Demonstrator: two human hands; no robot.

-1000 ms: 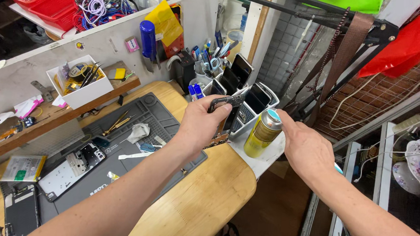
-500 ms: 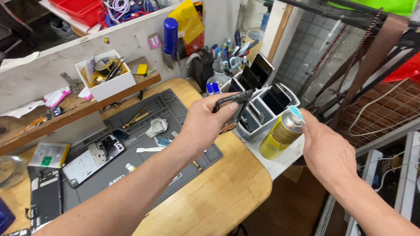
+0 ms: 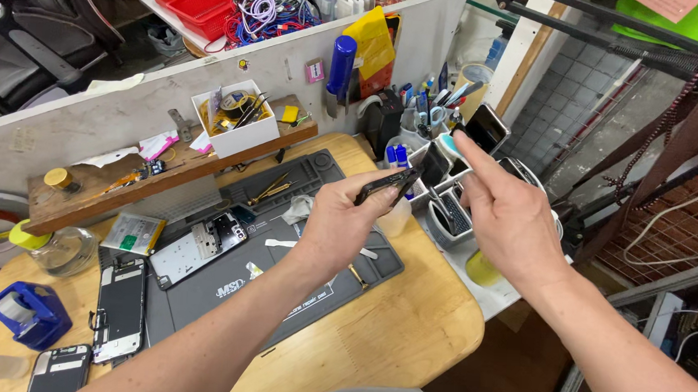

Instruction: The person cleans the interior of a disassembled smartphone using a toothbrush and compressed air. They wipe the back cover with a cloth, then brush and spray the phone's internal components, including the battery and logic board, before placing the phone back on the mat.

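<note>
Head view, landmark: the grey repair mat [image 3: 279, 284] on the round wooden tabletop [image 3: 405, 337] is taken as the reference for all places.

Left hand: the left hand [image 3: 339, 224] is raised above the mat's far right corner, closed around a dark phone frame [image 3: 388, 184] that is pinched between thumb and fingers.

Phone frame: it is held clear of the tabletop, thin edge toward the camera; its long axis runs from the left hand up and to the right, toward the organiser beyond the mat.

Right hand: the right hand [image 3: 509, 218] is held to the right of the mat, past the tabletop's edge, holding nothing; the index finger is stretched out toward the far side, the other fingers loosely curled.

Key relation: the frame's free end lies just left of the right hand's index finger, apart from it. The left hand carries the frame; the right is the nearer one to the organiser.

Organiser: a grey compartment rack [image 3: 453, 210] with phones standing in it is seen just beyond the mat's far right corner, partly hidden by both hands.

Yellow can: a yellow-green can [image 3: 482, 269] is seen below the right hand, mostly covered by it.

On the mat: an opened phone body [image 3: 196, 247] lies at the near left part.

Left of the mat: a phone [image 3: 120, 307] lies flat, and a blue tape dispenser [image 3: 27, 313] stands further left.

Behind the mat: a wooden shelf [image 3: 124, 182] carries a white box of tools [image 3: 237, 116].
</note>
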